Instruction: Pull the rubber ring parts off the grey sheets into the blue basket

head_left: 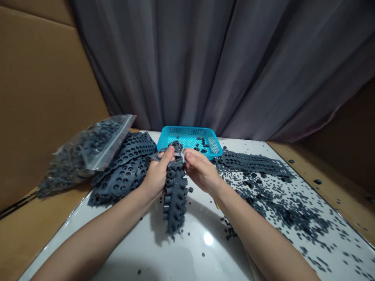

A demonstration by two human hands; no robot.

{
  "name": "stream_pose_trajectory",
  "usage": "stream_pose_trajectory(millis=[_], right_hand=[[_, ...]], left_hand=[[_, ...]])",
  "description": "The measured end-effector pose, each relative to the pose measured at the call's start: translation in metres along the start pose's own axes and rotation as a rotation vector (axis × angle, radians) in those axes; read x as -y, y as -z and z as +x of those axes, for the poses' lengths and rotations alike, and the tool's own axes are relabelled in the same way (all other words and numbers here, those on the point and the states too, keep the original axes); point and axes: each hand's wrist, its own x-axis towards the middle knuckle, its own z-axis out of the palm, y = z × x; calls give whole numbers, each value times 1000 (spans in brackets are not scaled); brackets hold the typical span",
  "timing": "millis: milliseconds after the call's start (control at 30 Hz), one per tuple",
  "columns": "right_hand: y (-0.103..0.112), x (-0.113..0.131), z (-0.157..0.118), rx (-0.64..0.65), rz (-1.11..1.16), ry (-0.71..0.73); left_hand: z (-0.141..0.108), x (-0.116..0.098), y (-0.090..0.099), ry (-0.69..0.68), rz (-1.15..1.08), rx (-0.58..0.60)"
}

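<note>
My left hand (157,174) and my right hand (201,171) pinch the upper end of a dark grey moulded rubber strip (175,205) between them. The strip carries rows of small cylindrical nubs and hangs down over the white glossy tabletop (202,249). Its top end is partly hidden by my fingers. Just beyond my hands stands a turquoise perforated plastic basket (190,133) holding several small dark rubber pieces. A stack of perforated dark grey rubber sheets (123,169) lies next to my left hand.
A zip-lock plastic bag (88,152) of dark pieces lies at the left. Another perforated sheet (252,162) and many scattered small rubber pieces (284,210) cover the right of the table. Cardboard (43,86) and a grey curtain (222,58) stand behind.
</note>
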Motion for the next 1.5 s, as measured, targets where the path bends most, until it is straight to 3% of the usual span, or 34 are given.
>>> stream_pose_trajectory(millis=[133, 233, 333, 433, 500, 567, 633, 700, 767, 833, 867, 967, 1067, 1167, 1233, 1400, 1500], right_hand=[[2, 12, 3, -74, 138, 118], [16, 32, 7, -127, 10, 235], [47, 38, 12, -233, -445, 302], [91, 23, 16, -368, -1109, 154], [115, 9, 16, -410, -1301, 76], [125, 2, 14, -434, -1370, 41], [118, 5, 12, -442, -1425, 39], [96, 17, 9, -374, -1415, 117], [66, 33, 5, -165, -1294, 254], [37, 47, 0, 105, -1239, 240], [25, 51, -3, 161, -1282, 226], [4, 56, -11, 218, -1454, 166], [-3, 55, -15, 237, -1523, 128], [-4, 56, -15, 208, -1485, 117], [0, 56, -14, 203, -1351, 79], [19, 41, -5, 227, -716, -38], [23, 23, 1, 141, -300, -71]], left_hand=[[9, -2, 3, 188, -133, -144], [13, -4, 6, 107, -101, -183], [13, -1, 6, -59, -14, -108], [11, 4, 6, -27, 80, -1], [11, 6, 5, 14, 166, 43], [12, 7, 5, 25, 214, 63], [12, 8, 6, 15, 203, 62], [13, 9, 8, -13, 182, 73], [13, 10, 11, -44, 182, 115], [13, 11, 13, -82, 201, 195], [12, 11, 15, -104, 211, 237], [9, 9, 15, -178, 262, 323], [6, 2, 12, -265, 466, 338], [6, -4, 10, -250, 678, 385], [7, -4, 10, -175, 677, 401], [6, 13, 5, -1, 186, 257], [2, 19, -2, 116, -17, 155]])
